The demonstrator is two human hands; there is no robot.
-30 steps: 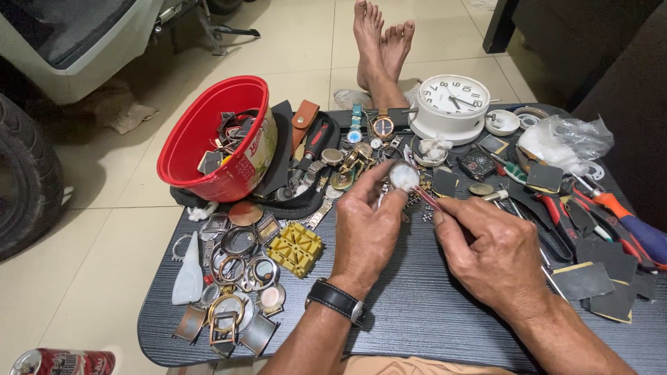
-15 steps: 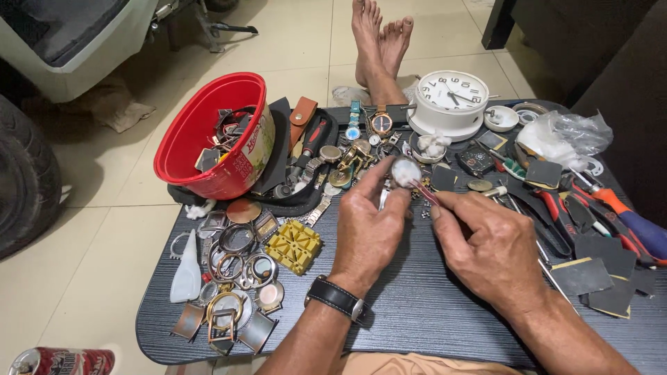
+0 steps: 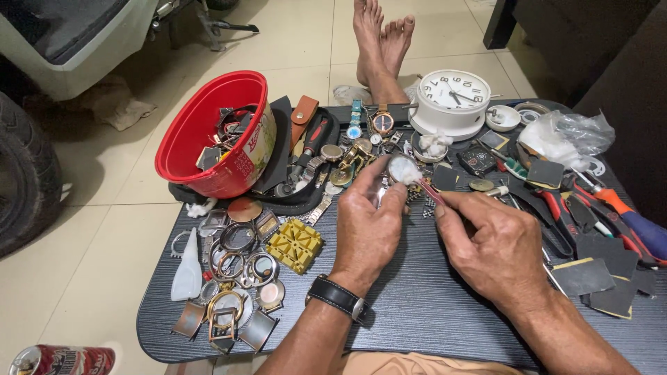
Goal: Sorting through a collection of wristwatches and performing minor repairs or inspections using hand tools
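Near edge of the table (image 3: 431, 319): dark, wood-grain top, rounded corners. Left hand (image 3: 368, 232), black wristwatch (image 3: 338, 297) on the wrist, is curled tight round a small round watch case (image 3: 401, 169), held up just past table centre, pale glossy face to the camera. Right hand (image 3: 497, 243) pinches a thin pink-tipped tool (image 3: 429, 191); its tip carries a white wad, likely cotton, touching the case rim.

To do this well, probably: keep the case pinned between thumb and fingers, brace both wrists on the table, light short strokes so the wad doesn't snag.

Left edge: flat metal watch frames (image 3: 233, 278), square and round, dull silver and gold; yellow ribbed plastic block (image 3: 294, 245) beside them. Right edge: dark sandpaper squares (image 3: 590, 274), red and orange-handled tools (image 3: 611, 208). Far left corner: glossy red plastic bowl (image 3: 208, 132) of parts. Far edge: white round clock (image 3: 453, 97).
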